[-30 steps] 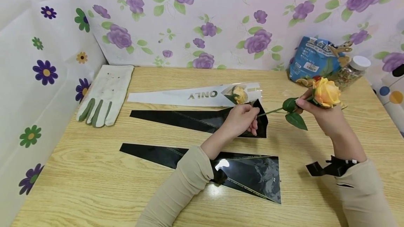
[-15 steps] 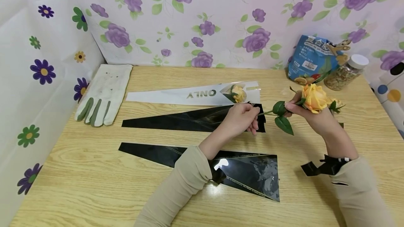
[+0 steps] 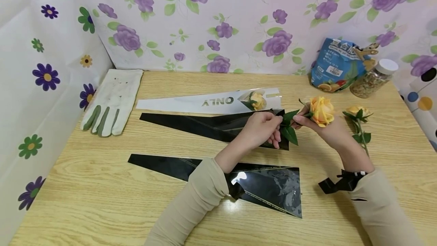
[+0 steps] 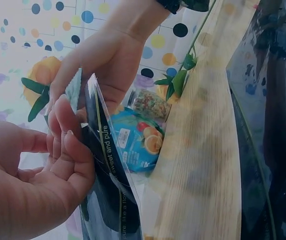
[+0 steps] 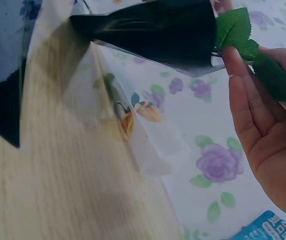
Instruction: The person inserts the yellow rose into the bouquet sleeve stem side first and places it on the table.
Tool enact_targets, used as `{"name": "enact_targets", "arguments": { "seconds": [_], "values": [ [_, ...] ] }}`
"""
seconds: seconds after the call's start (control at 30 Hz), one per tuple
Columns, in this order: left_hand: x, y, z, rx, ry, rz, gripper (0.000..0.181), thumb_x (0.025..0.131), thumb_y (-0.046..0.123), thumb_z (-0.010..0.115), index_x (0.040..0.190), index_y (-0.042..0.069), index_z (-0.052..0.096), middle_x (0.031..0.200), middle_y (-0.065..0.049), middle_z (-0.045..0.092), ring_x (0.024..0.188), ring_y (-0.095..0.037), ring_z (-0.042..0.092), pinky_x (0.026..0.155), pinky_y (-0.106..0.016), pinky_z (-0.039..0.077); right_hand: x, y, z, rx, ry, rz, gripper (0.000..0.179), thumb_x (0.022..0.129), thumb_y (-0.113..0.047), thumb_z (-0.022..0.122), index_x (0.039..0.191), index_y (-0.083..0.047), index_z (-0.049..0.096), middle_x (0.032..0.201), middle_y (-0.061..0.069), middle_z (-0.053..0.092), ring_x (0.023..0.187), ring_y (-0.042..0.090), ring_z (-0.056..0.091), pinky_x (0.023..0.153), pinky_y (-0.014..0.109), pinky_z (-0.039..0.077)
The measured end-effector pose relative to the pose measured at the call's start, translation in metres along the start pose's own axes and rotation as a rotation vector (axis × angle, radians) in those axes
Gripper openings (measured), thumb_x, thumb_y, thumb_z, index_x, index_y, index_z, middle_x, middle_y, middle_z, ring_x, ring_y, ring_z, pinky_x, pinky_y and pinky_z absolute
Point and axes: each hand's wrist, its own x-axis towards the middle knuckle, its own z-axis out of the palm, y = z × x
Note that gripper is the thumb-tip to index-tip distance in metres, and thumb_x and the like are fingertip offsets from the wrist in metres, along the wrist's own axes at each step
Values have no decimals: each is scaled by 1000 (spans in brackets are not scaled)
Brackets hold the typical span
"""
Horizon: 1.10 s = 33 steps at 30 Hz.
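Note:
My left hand [image 3: 261, 129] pinches the wide mouth of a black flower sleeve [image 3: 191, 125], whose narrow end points left in the head view. Between thumb and fingers, my right hand [image 3: 332, 134] holds an artificial yellow rose [image 3: 321, 111] by the stem just under the bloom. The stem runs into the sleeve, its lower part hidden inside. Green leaves [image 3: 290, 132] lie right at the mouth, next to my left fingertips. In the right wrist view a leaf [image 5: 232, 32] overlaps the sleeve's edge. Gold lettering shows along the sleeve [image 4: 108, 165] in the left wrist view.
Behind lies a white "ONLY" sleeve [image 3: 170, 104] with a yellow rose inside. A flat black sleeve [image 3: 273, 185] is in front. Another yellow rose [image 3: 357, 112] lies at right. A work glove [image 3: 117, 94], blue pouch [image 3: 336, 65] and lidded jar [image 3: 370, 81] stand farther off.
My right hand has moved left, sliding the rose stem deeper into the sleeve until the leaves reach its mouth. The sleeve's narrow end has swung about. The other rose has come into view.

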Motion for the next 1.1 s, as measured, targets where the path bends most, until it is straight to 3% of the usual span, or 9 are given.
{"name": "enact_targets", "arguments": {
  "seconds": [0.23,0.33,0.43,0.53,0.67,0.8,1.03,1.1],
  "values": [
    [0,2,-3,-5,8,-3,32,99,21,46,75,2,55,58,-7,60,47,-17,61,58,-39,52,2,3,8,-113,-13,96,16,91,-13,61,93,3,64,83,5,68,76,18,66,70,26,53],
    [0,3,-5,-8,10,-2,33,99,23,47,74,2,55,56,-7,59,45,-16,60,62,-46,52,1,3,8,-104,-48,144,17,89,-15,65,94,2,63,86,5,66,77,18,65,67,29,53],
    [0,4,-7,-1,13,2,36,98,25,48,72,1,55,53,-7,59,43,-17,59,58,-45,50,-3,4,3,-94,-97,193,20,86,-14,68,99,0,62,92,0,63,81,15,62,67,30,51],
    [-1,4,-9,37,24,15,38,98,26,49,69,1,55,52,-6,58,42,-18,58,53,-44,50,-8,5,-3,-72,-175,196,26,84,-8,69,108,0,61,100,-3,63,87,13,61,70,30,51],
    [-2,4,-11,129,59,67,42,98,27,49,64,3,57,51,-5,57,39,-19,56,53,-48,49,-13,5,-14,-80,-248,131,31,84,-1,67,114,-1,61,107,-8,62,93,8,60,72,27,51],
    [-3,3,-12,199,62,115,44,98,28,49,63,2,58,50,-4,56,38,-21,55,53,-45,49,-14,4,-17,-155,-222,90,31,85,-3,67,115,-3,61,109,-11,62,98,3,58,75,23,50],
    [-3,3,-10,155,-18,104,42,98,27,49,63,5,55,51,-5,55,38,-20,53,55,-50,48,-6,5,-2,-198,-179,247,23,87,-23,67,102,-6,65,95,0,65,85,16,63,71,33,52],
    [-2,3,-9,133,-20,89,42,98,27,48,63,5,55,51,-4,55,38,-18,53,52,-49,47,-4,4,0,-228,-177,246,22,88,-24,66,100,-5,64,92,4,65,80,16,63,68,33,51]
  ]
}}
